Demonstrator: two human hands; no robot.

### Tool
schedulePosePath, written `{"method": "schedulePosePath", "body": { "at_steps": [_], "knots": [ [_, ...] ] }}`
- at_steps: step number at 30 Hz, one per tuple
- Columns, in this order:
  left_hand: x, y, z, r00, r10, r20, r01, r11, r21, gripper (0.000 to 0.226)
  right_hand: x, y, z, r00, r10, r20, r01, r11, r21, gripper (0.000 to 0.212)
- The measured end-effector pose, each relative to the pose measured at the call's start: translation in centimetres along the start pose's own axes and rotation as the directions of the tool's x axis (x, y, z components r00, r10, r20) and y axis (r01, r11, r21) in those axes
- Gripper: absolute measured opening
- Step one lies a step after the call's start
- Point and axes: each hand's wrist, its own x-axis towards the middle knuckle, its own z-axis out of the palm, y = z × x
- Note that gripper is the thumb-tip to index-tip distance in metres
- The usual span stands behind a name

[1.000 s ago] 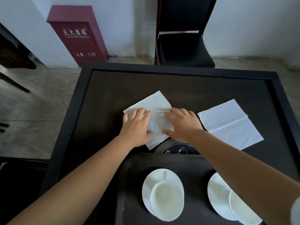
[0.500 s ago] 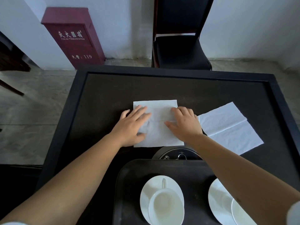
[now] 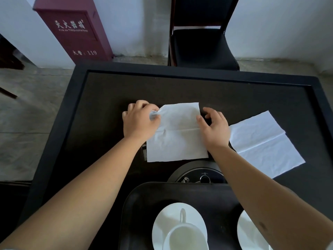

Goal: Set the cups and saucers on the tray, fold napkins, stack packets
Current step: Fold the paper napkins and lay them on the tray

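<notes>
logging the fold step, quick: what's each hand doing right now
Left hand: closed, pinching the far left corner of the napkin.
Right hand: open, fingers at the napkin's right edge.

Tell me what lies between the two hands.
In the head view, only the napkin spans from the left hand, which pinches its far left corner, to the right hand at its right edge.

Dark square table with raised black rim (image 3: 79,98) on grey concrete floor (image 3: 36,112). Black padded chair (image 3: 203,47) at its far edge. White plastered wall (image 3: 279,24) behind. Dark red floor-standing cabinet, white lettering (image 3: 75,31), possibly extinguisher storage. Lighting dim, diffuse.
</notes>
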Motion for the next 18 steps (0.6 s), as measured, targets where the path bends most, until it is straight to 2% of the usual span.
{"method": "schedulePosePath", "body": {
  "at_steps": [2,5,8,11,15,17,18],
  "knots": [
    [-0.2,-0.1,-0.4,0.999,0.032,-0.01,-0.033,0.995,-0.09,0.009,0.1,0.1,0.1,1.0,0.006,-0.015,-0.006,1.0,0.003,0.053],
    [-0.9,-0.1,-1.4,1.0,0.003,0.011,0.0,0.95,-0.312,0.007,0.2,0.1,0.3,0.999,-0.013,0.045,0.018,0.995,-0.103,0.063],
    [-1.4,-0.4,-2.4,0.99,0.014,0.14,0.05,0.897,-0.44,0.01,0.3,-0.3,0.4,0.985,-0.037,0.169,0.087,0.951,-0.297,0.075],
    [-1.5,-0.2,-3.9,0.955,0.053,0.292,0.119,0.831,-0.543,0.028,0.6,-0.5,0.2,0.964,-0.008,0.265,0.099,0.938,-0.333,0.073],
    [-3.1,0.6,-5.1,0.909,0.125,0.399,0.154,0.787,-0.598,0.046,0.9,-0.6,-1.0,0.94,-0.021,0.342,0.093,0.976,-0.197,0.028],
    [-4.6,0.9,-5.3,0.905,0.14,0.402,0.121,0.821,-0.558,0.049,0.8,-0.7,-2.3,0.918,-0.027,0.395,0.028,1.0,0.003,0.012],
    [-5.2,0.9,-5.2,0.912,0.155,0.38,0.078,0.843,-0.533,0.047,0.7,-0.6,-2.9,0.905,-0.035,0.424,-0.012,0.994,0.107,0.011]
  ]
}}
